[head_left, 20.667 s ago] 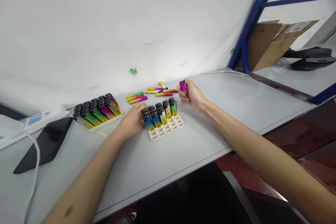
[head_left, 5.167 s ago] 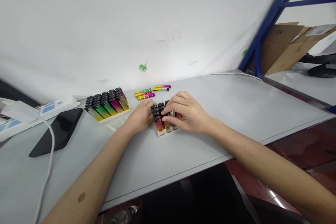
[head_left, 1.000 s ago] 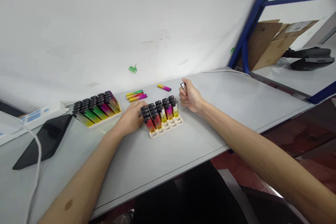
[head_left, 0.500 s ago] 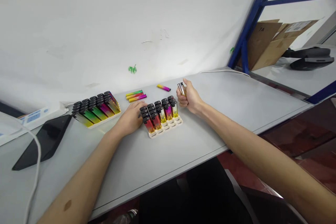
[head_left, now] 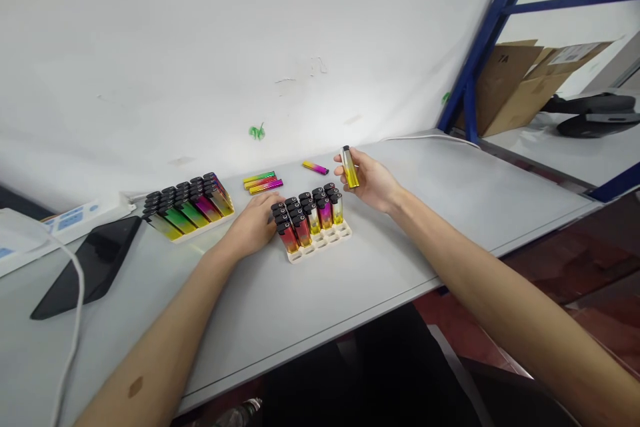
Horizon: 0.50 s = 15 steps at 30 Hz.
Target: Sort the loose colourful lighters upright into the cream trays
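My right hand (head_left: 373, 180) is raised behind the right end of a white lighter tray (head_left: 320, 250), its fingers closed on a silver-and-yellow lighter (head_left: 351, 170) held upright. My left hand (head_left: 253, 221) rests against the left side of that tray, fingers curled around its back corner; the fingertips are hidden behind the lighters. Black-topped lighters (head_left: 302, 232) in red, yellow and magenta stand in the tray's back and left slots. Several front slots hold nothing. Behind the tray lie a yellow-magenta lighter (head_left: 315, 167) and a small group of shiny coloured lighters (head_left: 263, 182).
A second tray of lighters (head_left: 190, 207) stands at the left. Farther left are a dark tablet (head_left: 93, 267), a white cable (head_left: 77, 307) and a white power strip (head_left: 75, 217). A wall (head_left: 200, 67) backs the table. Cardboard boxes (head_left: 530, 83) sit beyond a blue frame (head_left: 470, 80) at the right.
My right hand has turned the lighter and loosened its fist, so more of the yellow body shows. My left hand stays at the tray. The view has shifted slightly.
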Tool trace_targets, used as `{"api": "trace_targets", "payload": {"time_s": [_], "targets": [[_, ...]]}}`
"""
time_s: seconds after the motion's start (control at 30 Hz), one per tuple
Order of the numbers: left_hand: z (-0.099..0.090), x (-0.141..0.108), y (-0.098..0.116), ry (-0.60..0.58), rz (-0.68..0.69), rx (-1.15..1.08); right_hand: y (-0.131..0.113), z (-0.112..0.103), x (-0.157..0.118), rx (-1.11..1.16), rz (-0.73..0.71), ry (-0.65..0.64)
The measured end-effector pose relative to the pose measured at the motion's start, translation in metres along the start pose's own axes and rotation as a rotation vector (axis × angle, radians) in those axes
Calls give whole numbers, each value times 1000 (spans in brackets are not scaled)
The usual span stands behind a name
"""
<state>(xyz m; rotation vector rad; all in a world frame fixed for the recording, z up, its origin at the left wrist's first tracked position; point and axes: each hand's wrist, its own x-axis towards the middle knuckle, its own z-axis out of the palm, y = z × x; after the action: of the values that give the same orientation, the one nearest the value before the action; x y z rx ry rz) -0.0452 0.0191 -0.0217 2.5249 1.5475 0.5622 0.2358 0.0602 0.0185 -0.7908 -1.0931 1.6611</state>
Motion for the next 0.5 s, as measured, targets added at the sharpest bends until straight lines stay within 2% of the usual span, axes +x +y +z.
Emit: {"api": "trace_targets", "payload": {"time_s": [0.17,0.27,0.33,0.5], "targets": [[1,0,0,1,7,6,-5,1,-2,51,46,-16],[1,0,0,2,0,-1,-7,1,-4,-7,24,-26],[1,0,0,1,-2,-6,-10,2,-7,-121,-52,-31],[0,-1,2,-8,-5,12,-15,10,-24,-392,-382,-38]]}}
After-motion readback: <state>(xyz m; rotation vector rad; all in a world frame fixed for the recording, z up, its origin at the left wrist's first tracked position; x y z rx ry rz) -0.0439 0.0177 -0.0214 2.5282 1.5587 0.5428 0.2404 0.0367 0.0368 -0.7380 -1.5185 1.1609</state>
